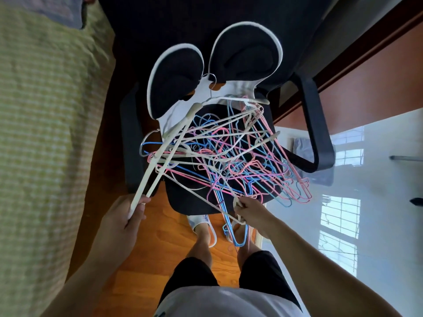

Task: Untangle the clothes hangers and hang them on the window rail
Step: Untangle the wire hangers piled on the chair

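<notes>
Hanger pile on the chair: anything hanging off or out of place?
Yes. A few blue and pink wire hangers dangle off the black chair seat front edge, down by the feet, likely to drop. The pile is knotted.

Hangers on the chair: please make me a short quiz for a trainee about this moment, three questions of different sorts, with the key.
1. True or false: the tangle of pink and blue wire hangers lies on the bed.
2. Multiple choice: what does the left hand grip?
A. a pink wire hanger
B. the end of a white plastic hanger
C. the chair's armrest
3. Fill in: the right hand pinches a white hanger at the ____ edge of the black office chair seat.

Key
1. False: it lies on the chair seat.
2. B
3. front (the edge nearest the person)
</notes>
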Available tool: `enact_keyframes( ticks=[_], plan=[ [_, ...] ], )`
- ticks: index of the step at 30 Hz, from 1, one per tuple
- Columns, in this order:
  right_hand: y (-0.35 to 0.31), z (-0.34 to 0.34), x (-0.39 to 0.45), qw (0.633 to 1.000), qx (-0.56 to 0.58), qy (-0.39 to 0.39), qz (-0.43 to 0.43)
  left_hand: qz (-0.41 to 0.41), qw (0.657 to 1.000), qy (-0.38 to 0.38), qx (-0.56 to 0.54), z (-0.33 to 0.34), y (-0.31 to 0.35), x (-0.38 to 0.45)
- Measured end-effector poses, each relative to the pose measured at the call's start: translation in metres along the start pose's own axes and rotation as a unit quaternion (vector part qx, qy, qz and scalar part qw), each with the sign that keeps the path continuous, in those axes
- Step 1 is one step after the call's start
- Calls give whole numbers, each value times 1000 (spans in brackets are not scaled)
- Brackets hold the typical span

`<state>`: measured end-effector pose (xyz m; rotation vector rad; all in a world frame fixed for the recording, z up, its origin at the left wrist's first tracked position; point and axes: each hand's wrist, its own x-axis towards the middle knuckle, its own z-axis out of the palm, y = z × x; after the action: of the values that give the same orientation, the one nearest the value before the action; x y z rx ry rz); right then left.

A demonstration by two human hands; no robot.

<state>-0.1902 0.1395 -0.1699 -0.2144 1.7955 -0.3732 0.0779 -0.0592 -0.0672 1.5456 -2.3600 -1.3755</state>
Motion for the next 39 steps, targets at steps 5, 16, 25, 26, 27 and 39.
enact_keyframes(
  ticks=[5,16,25,26,27,39],
  plan=[
    [0,-7,-12,999,45,-12,8,2,1000,1,-5,-3,7,0],
    [-27,-44,-25,986,123,71,-88,14,1000,-3,-2,-2,24,6],
    [-62,-68,-38,975,209,67,26,16,1000,0,-12,-2,33,1],
    [-65,-70,-37,978,192,72,35,17,1000,2,-12,-3,34,1],
    [-70,-73,-37,981,172,79,39,20,1000,4,-13,-4,35,2],
    [-59,-73,-88,965,-154,194,-92,13,999,10,-36,-19,74,-2]
  ],
)
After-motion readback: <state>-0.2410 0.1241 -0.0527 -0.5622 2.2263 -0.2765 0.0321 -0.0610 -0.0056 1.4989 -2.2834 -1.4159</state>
